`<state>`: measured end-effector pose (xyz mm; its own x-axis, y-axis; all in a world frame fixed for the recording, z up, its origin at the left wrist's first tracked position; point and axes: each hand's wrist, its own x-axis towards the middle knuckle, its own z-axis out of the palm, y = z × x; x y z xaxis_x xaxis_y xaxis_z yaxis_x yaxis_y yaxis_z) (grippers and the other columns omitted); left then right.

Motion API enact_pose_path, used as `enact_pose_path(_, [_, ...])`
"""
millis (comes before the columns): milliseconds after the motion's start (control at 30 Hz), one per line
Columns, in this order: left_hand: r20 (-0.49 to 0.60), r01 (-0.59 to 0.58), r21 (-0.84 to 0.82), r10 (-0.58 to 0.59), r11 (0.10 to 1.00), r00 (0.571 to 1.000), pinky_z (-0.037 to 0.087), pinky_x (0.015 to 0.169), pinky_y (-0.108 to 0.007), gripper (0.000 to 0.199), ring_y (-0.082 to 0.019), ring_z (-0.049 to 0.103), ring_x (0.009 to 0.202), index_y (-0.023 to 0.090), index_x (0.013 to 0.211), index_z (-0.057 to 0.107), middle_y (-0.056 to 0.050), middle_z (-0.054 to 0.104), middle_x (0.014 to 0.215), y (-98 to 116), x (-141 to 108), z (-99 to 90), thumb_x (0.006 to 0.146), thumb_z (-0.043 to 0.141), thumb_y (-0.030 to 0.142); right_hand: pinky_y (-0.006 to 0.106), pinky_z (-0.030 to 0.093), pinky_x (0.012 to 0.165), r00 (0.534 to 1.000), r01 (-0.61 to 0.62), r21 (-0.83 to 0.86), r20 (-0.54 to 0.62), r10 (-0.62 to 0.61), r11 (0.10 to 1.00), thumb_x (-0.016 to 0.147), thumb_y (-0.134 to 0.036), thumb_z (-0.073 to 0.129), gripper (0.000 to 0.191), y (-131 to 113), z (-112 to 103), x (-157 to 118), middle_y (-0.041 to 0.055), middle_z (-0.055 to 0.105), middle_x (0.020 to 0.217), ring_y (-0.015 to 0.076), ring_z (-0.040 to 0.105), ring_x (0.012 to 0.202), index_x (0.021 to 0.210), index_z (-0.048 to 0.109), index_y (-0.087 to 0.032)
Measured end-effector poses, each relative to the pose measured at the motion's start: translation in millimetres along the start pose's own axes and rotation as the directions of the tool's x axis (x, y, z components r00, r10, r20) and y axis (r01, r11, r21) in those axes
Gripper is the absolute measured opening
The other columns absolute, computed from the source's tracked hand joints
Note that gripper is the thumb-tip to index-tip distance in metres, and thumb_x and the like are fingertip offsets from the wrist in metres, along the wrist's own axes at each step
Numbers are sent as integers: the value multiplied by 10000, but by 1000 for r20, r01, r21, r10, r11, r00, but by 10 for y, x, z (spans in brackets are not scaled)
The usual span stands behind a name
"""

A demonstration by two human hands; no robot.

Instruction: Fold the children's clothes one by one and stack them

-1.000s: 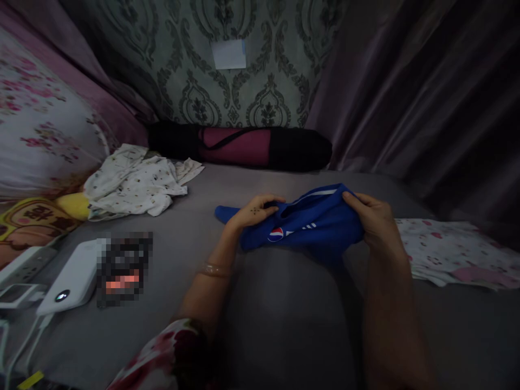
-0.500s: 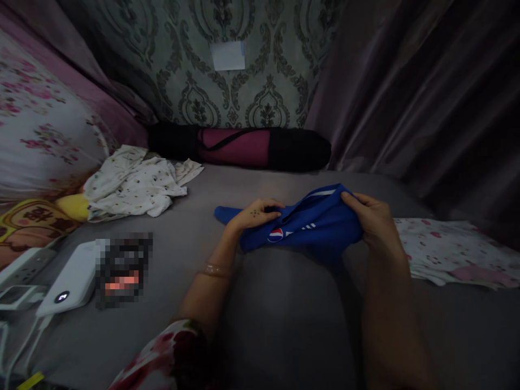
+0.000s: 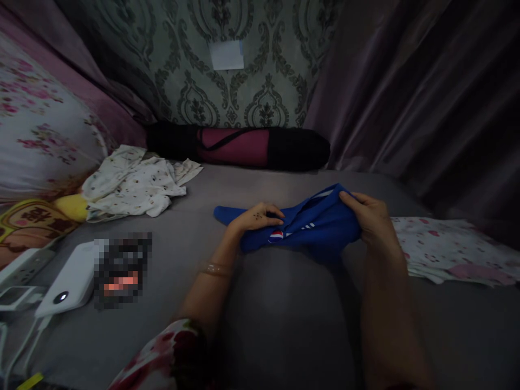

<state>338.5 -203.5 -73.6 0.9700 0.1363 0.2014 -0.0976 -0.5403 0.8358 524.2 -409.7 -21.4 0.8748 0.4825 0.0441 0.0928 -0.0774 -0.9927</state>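
A blue garment (image 3: 309,230) with a round red, white and blue logo and white marks lies bunched over the grey sheet. My left hand (image 3: 262,216) rests on its left part, thumb and fingers pinching the cloth beside the logo. At the garment's right end my right hand (image 3: 368,214) grips the raised upper edge between thumb and fingers. One narrow blue end of the cloth sticks out to the left, behind my left wrist.
Crumpled white patterned cloth (image 3: 134,184) lies at the left, a folded white and pink cloth (image 3: 455,249) at the right. Against the wall is a black and maroon bag (image 3: 239,146). A white power bank (image 3: 71,279) with cables and a power strip (image 3: 28,265) sit at left.
My left hand has shifted slightly to the right and down on the blue cloth. My right hand still grips the edge, almost unmoved.
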Motion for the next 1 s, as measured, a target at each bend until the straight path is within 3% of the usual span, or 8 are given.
enact_pose_path(167, [-10,28,18,-28,999,1000,479,814,-284,139,-160,613,845,158,835,715,-50,680,882,-29,7,21,824,636,272,264,522,483,1000,30,-3,0,-30,1000,635,-436,800,251,-54,24,-27,-10,712,667,168,652,551,783,748,-241])
enact_pose_path(267, [-163,96,32,-89,995,983,469,755,-266,172,-155,592,800,154,808,689,-35,665,822,-15,-22,-18,844,575,278,280,541,506,998,63,-1,15,-63,998,628,-454,799,268,-105,28,-66,0,725,692,182,664,579,786,750,-242])
enact_pose_path(400, [-476,175,-37,-171,984,863,424,652,-242,217,-136,536,694,147,800,663,-2,605,717,60,-107,-148,846,540,320,304,557,558,989,133,-9,71,-133,991,638,-500,781,319,-151,52,-124,18,748,753,205,683,642,816,762,-236])
enact_pose_path(533, [-642,143,-92,-168,985,748,388,580,-223,210,-124,499,630,152,792,641,15,565,666,231,-194,-358,843,521,317,303,555,625,956,263,-48,150,-253,964,670,-511,751,339,-240,162,-181,17,756,823,212,695,740,858,771,-230])
enact_pose_path(667, [-788,130,90,-9,987,616,395,586,-224,191,-129,515,631,166,823,623,13,561,658,513,-269,-615,876,470,268,303,552,603,908,372,-70,235,-347,926,710,-509,713,338,-498,297,-258,14,754,827,220,693,748,893,771,-231])
enact_pose_path(733, [-803,149,271,138,951,580,420,635,-236,194,-136,550,664,172,871,628,0,600,704,700,-332,-753,898,457,259,303,550,588,877,430,-80,271,-396,899,736,-501,694,322,-684,317,-291,11,752,814,216,691,718,905,772,-238])
enact_pose_path(867, [-621,142,670,446,729,645,453,817,-274,226,-176,618,897,190,1008,634,-50,669,943,1151,-541,-1057,939,443,289,292,530,545,826,532,-128,295,-480,837,771,-468,679,274,-1121,228,-350,1,738,757,199,672,640,899,772,-245])
enact_pose_path(1000, [-463,137,834,542,535,701,454,858,-296,259,-186,607,980,201,1077,611,-58,649,1027,1633,-744,-1366,967,413,328,250,490,538,723,685,-223,328,-608,694,819,-413,648,238,-1582,77,-429,2,736,774,158,648,632,886,774,-223])
